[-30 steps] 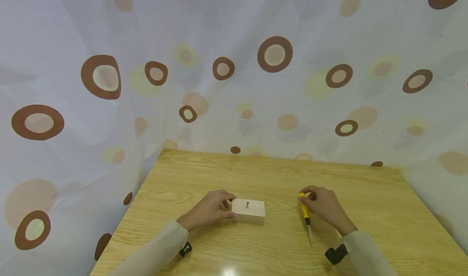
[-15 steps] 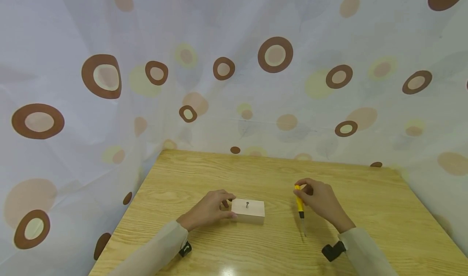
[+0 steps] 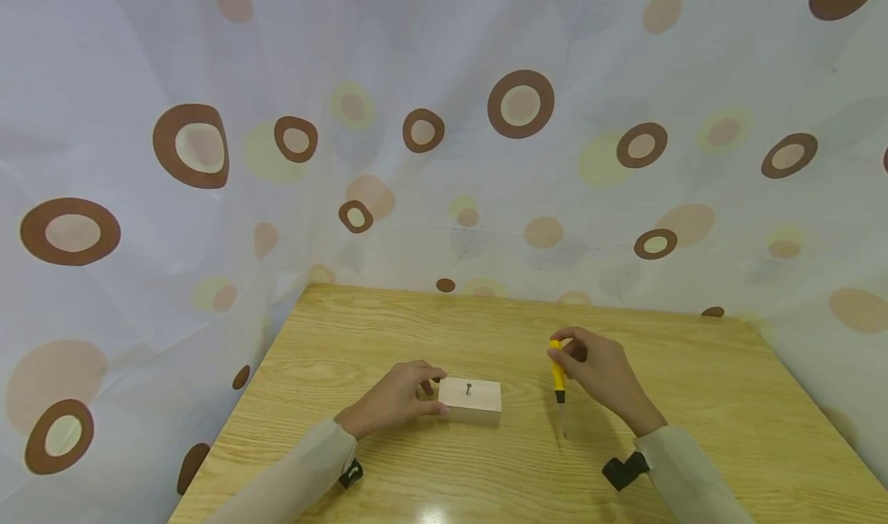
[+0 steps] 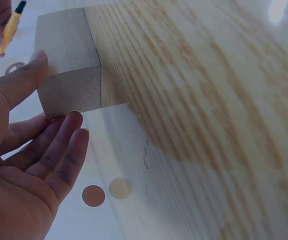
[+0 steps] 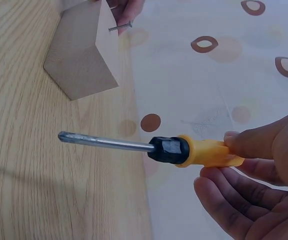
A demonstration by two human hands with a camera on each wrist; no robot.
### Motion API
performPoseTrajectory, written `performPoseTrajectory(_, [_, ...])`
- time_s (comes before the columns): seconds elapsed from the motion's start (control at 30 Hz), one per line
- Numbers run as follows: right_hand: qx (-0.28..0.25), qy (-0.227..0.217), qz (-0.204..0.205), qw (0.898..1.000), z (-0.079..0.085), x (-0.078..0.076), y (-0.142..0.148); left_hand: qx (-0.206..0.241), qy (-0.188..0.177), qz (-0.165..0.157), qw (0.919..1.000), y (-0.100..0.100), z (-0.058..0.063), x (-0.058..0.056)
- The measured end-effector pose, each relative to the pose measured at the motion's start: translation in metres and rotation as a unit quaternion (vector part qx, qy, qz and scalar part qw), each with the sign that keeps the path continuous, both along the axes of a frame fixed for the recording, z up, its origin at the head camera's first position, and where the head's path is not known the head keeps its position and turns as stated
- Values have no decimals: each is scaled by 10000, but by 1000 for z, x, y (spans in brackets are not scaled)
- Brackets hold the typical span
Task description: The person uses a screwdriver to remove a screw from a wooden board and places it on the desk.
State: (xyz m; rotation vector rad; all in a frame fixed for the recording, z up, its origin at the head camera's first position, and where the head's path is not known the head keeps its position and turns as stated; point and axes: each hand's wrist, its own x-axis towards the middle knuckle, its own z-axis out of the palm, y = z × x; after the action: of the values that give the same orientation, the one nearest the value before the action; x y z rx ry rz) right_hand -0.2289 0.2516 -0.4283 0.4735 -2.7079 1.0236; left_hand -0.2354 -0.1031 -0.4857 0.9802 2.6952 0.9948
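Observation:
A pale wooden block (image 3: 470, 402) lies on the table, and a screw (image 3: 469, 389) stands upright from its top face. My left hand (image 3: 391, 401) holds the block's left end between thumb and fingers; the left wrist view shows the thumb on one face of the block (image 4: 66, 40). To the right of the block, my right hand (image 3: 602, 374) pinches the yellow handle of a screwdriver (image 3: 558, 368). Its metal shaft points down, with the tip above the tabletop. In the right wrist view the screwdriver (image 5: 204, 152) has a black collar, and the screw (image 5: 120, 27) shows beyond it.
The wood-grain table (image 3: 513, 478) stretches around both hands. Behind it and along both sides hangs a white curtain (image 3: 451, 177) with brown and beige circles. A black device (image 3: 623, 471) sits at the right wrist, another (image 3: 351, 474) at the left.
My right hand has moved left and slightly up in the view with the screwdriver, closer to the block. The screwdriver has swung more upright. The left hand and block have stayed put.

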Motion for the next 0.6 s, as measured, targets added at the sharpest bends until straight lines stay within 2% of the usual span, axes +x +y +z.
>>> performPoseTrajectory(0.27, [-217,124,-11,9997,7,-2,-11,-9,-9,26,10000,1,-1,-1])
performPoseTrajectory(0.6, [-531,517,60,9972,13,-6,-27,68,-76,8,9999,0,-2,-1])
